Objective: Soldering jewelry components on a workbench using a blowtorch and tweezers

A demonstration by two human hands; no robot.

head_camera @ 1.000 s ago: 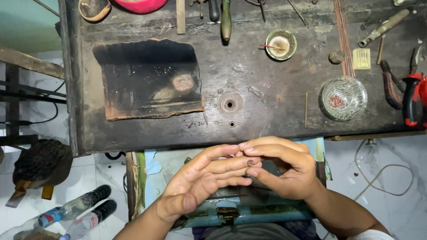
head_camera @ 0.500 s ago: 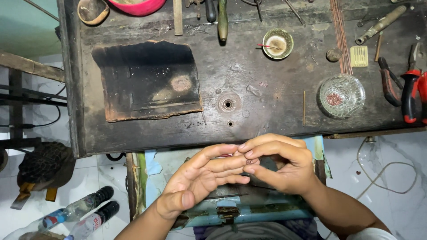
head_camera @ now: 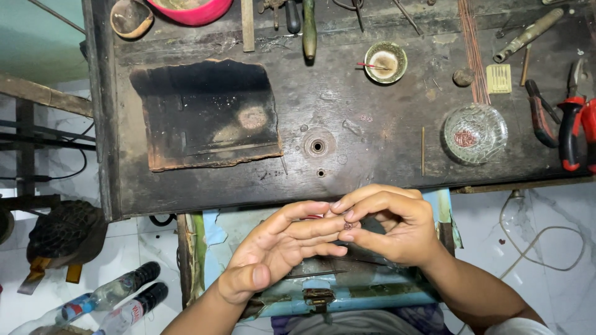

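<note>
So the whole thing hinges on that tiny reddish bead (head_camera: 347, 226), and it sits right at the tips of your right hand (head_camera: 391, 226), pinched between thumb and forefinger. That grip is pressed together on it, the other fingers curled over the top. Your left hand (head_camera: 279, 251) isn't gripping anything: its fingers are stretched out flat and close together, pointing up and to the right, with the tips touching your right fingertips just beside the bead. So the bead lies at the far end of your left fingers, and your right hand is the one that actually has it. It's too small to tell any long axis or which way a hole faces.

Both hands hang over the open blue drawer (head_camera: 366, 291), just below the front edge of the desk (head_camera: 372, 155). Up on the desk to your right, well apart from the hands, there's a glass dish (head_camera: 475, 133) with more reddish bits, and red-handled pliers (head_camera: 574, 124) past it.
</note>
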